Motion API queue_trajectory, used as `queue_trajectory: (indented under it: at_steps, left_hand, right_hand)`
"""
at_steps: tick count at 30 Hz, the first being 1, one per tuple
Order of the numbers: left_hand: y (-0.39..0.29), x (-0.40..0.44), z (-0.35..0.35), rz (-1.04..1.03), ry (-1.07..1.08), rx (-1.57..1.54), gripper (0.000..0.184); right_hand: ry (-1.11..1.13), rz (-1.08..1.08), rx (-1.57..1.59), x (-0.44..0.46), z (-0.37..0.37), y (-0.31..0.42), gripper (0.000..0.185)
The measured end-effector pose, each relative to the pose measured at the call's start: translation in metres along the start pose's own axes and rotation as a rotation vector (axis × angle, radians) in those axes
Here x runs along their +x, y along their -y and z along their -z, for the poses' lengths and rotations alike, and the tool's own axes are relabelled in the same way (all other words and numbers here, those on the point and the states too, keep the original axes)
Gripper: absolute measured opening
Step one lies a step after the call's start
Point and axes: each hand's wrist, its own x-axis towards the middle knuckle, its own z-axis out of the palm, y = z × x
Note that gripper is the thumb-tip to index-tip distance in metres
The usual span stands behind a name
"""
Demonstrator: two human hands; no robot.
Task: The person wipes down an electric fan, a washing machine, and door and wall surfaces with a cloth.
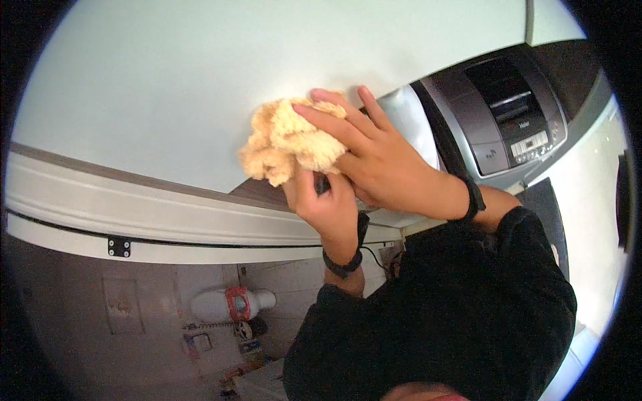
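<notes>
A fluffy, bunched pale-yellow cleaning cloth (291, 140) is against a smooth white panel (167, 87), near the panel's lower edge. My left hand (328, 207) grips the lower part of the cloth, its fingers curled and partly hidden behind it. My right hand (388, 160) lies over the cloth's right side. Two of its fingers press into the pile, while an outer finger sticks up apart from them. Its thumb is hidden. Both wrists wear dark bands, and the hands are close together.
A grey Haier washing machine (515, 120) stands at the upper right, beside the panel. A white door frame (167, 207) with a black hinge plate (119, 247) runs below the panel. Through the doorway are a toilet (227, 304) and tiled walls.
</notes>
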Motion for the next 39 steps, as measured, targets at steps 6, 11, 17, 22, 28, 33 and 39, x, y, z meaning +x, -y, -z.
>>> queue_trajectory:
  at_steps: [6,11,17,22,28,33,39]
  left_hand:
    - [-0.024,0.012,-0.033,-0.211,0.18,-0.04,0.052]
    - [-0.044,-0.009,-0.087,-0.306,0.253,-0.236,0.051]
    - [-0.037,-0.08,-0.138,-0.069,0.658,-0.337,0.039]
    - [-0.008,-0.167,-0.18,0.073,1.056,-0.176,0.037]
    - [0.008,-0.24,-0.238,0.106,1.096,0.01,0.033]
    - [0.021,-0.301,-0.289,0.213,1.111,0.136,0.042]
    - [-0.009,-0.301,-0.331,0.171,1.032,0.258,0.051]
  right_hand:
    - [-0.14,-0.093,-0.17,-0.015,0.028,-0.019,0.053]
    - [-0.116,-0.233,-0.268,-0.066,0.046,-0.066,0.059]
    - [0.033,-0.466,-0.101,-0.174,0.06,-0.106,0.04]
    - [0.499,-0.611,-0.077,-0.259,0.073,-0.127,0.045]
    - [0.638,-0.335,-0.166,-0.332,0.057,-0.193,0.046]
    - [0.791,-0.255,-0.168,-0.399,0.034,-0.245,0.05]
    - [0.756,-0.208,-0.092,-0.405,0.062,-0.293,0.045]
